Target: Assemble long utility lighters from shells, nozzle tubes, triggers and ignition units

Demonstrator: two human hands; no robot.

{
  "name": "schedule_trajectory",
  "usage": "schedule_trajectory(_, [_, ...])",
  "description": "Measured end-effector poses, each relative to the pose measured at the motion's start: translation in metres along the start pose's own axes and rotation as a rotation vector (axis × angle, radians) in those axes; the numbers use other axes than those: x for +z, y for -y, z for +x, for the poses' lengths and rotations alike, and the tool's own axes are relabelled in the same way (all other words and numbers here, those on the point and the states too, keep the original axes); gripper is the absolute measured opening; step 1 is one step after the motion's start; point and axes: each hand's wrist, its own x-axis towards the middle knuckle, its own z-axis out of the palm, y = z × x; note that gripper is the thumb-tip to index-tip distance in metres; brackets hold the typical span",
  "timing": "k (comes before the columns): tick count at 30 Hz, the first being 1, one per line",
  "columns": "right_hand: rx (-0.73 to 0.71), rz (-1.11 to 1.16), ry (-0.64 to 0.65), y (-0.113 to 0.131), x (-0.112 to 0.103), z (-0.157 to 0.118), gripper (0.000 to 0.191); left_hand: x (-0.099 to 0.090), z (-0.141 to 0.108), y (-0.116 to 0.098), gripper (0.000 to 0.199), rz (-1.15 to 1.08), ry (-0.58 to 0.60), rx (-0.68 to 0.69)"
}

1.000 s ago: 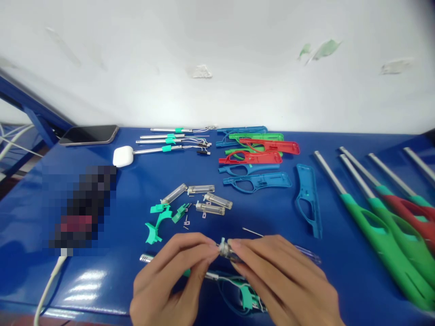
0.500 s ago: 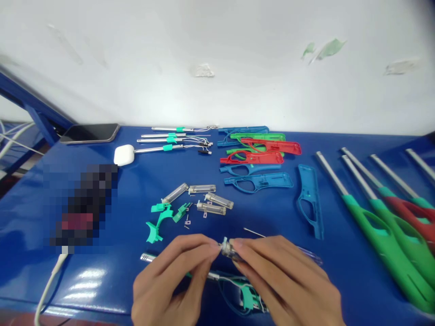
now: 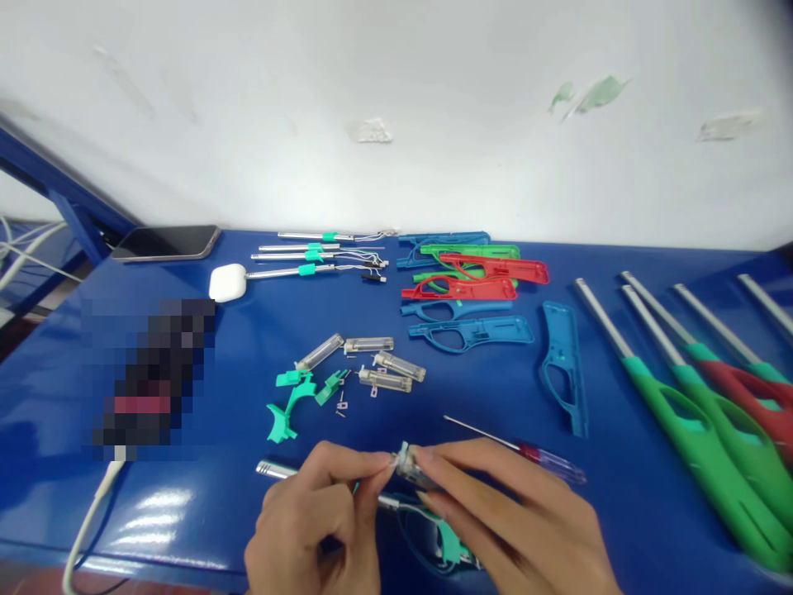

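Note:
Between the fingers of my right hand [image 3: 514,504] is a small clear fuel tank [image 3: 414,468] with a pale valve end pointing left. My left hand [image 3: 322,512] pinches at that valve end; whatever lies between its thumb and forefinger is too small to name. Below both hands lies a blue handle shell [image 3: 412,541] with a teal trigger piece [image 3: 452,545] and white wires, partly covered by my right hand. A metal tube [image 3: 273,470] sticks out to the left from behind my left hand. Just beyond my right hand rests a screwdriver [image 3: 551,463].
Several clear tanks [image 3: 368,344] and teal pieces [image 3: 301,392] lie mid-table. Behind are wired metal tubes [image 3: 297,257] and coloured shells [image 3: 477,330]. Assembled lighters [image 3: 700,438] lie right; a phone [image 3: 167,243], white case [image 3: 227,283] and pixelated object [image 3: 154,372] are left.
Both hands have shifted slightly down, with the tank tilted a little differently. My left fingers are more curled, and more of the screwdriver shows.

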Motion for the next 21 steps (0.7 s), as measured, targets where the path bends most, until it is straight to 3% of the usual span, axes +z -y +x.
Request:
schedule_trajectory(9, [0.004, -0.028, 0.096, -0.0031, -0.0025, -0.0022, 0.054, 0.0082, 0.0095, -0.0072, 0.036, 0.173, -0.105, 0.137])
schedule_trajectory(12, [-0.014, -0.026, 0.134, -0.0046, -0.0033, -0.0018, 0.053, 0.0085, 0.0071, -0.0051, 0.036, 0.197, -0.108, 0.187])
schedule_trajectory(21, [0.029, 0.008, 0.149, -0.0005, -0.0028, -0.0003, 0.071, 0.0039, 0.0042, -0.0048, 0.042, 0.205, -0.087, 0.178])
